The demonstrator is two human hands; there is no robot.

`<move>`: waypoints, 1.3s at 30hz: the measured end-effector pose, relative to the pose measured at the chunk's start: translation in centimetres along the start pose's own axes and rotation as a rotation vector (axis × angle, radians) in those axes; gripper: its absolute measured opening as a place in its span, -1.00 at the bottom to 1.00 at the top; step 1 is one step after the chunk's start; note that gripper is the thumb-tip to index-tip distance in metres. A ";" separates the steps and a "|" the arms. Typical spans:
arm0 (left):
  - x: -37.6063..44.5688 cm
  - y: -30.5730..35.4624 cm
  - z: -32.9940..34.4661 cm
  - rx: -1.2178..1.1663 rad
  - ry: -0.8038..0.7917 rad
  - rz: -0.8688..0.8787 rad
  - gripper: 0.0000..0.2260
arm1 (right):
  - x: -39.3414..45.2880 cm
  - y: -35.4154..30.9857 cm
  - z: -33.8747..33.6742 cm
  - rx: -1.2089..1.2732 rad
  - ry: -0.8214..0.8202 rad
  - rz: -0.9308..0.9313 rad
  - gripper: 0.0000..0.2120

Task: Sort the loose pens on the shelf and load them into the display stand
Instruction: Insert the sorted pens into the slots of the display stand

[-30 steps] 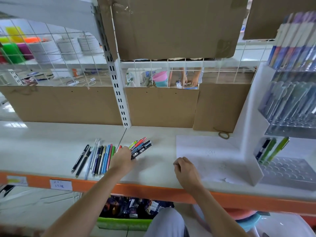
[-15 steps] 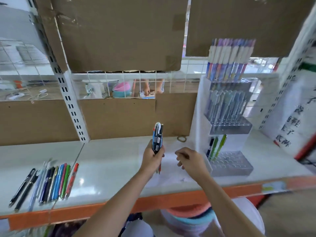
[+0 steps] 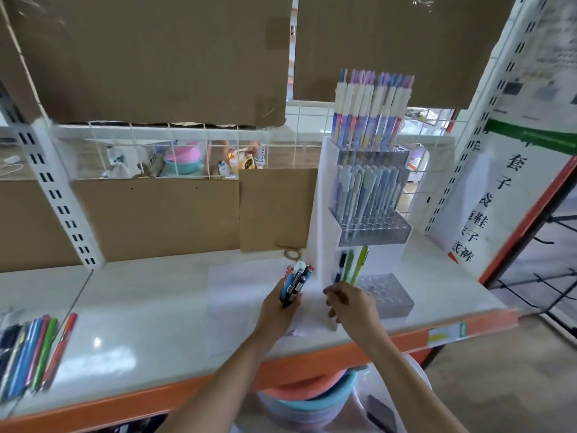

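Note:
My left hand (image 3: 279, 310) grips a bunch of pens (image 3: 295, 284) upright, just left of the white tiered display stand (image 3: 323, 214). My right hand (image 3: 351, 304) hovers with loosely curled fingers in front of the stand's clear bottom tier (image 3: 385, 295), holding nothing that I can see. Three pens (image 3: 351, 264), one dark and two green, stand in that bottom tier. The two upper tiers are packed with pastel pens (image 3: 368, 195). A row of loose pens (image 3: 29, 351) lies on the white shelf (image 3: 150, 307) at the far left.
Cardboard panels (image 3: 150, 214) line the back of the shelf, with a wire grid above. A white slotted upright (image 3: 59, 201) stands at left. A paper sign with printed characters (image 3: 487, 210) leans at right. The shelf has an orange front edge (image 3: 312, 364); stacked basins sit below.
My left hand picked a bunch of pens off the shelf and carried it right to the display stand. My right hand moved up to the stand's bottom tier. The view swung right.

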State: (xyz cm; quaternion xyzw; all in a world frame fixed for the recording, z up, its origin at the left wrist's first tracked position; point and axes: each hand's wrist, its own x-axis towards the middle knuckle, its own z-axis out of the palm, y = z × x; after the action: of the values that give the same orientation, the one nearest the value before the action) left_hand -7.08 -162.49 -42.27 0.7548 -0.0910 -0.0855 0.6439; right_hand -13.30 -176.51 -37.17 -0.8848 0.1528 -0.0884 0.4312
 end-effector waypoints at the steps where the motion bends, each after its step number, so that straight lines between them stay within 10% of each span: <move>1: 0.2 -0.1 0.0 0.011 -0.005 -0.002 -0.79 | 0.1 -0.4 0.0 0.008 0.004 -0.030 -0.81; 16: 1.2 -1.6 -0.7 0.114 -0.059 0.116 -0.90 | 2.7 -6.0 -0.9 -0.134 -0.107 -0.502 -0.87; 24: 1.0 -1.6 -0.6 0.092 -0.062 0.119 -0.86 | 2.3 -7.7 -1.6 0.437 -0.133 -0.181 -0.83; 39: 1.5 -1.6 -0.8 0.091 -0.056 0.070 -0.90 | 3.6 -8.4 -9.8 -0.026 0.173 -0.165 -0.77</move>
State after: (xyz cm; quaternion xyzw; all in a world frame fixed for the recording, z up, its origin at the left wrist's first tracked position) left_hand -5.34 -161.83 -43.78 0.7769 -0.1392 -0.0796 0.6089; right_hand -11.14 -180.10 -24.40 -0.8891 0.1171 -0.1976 0.3960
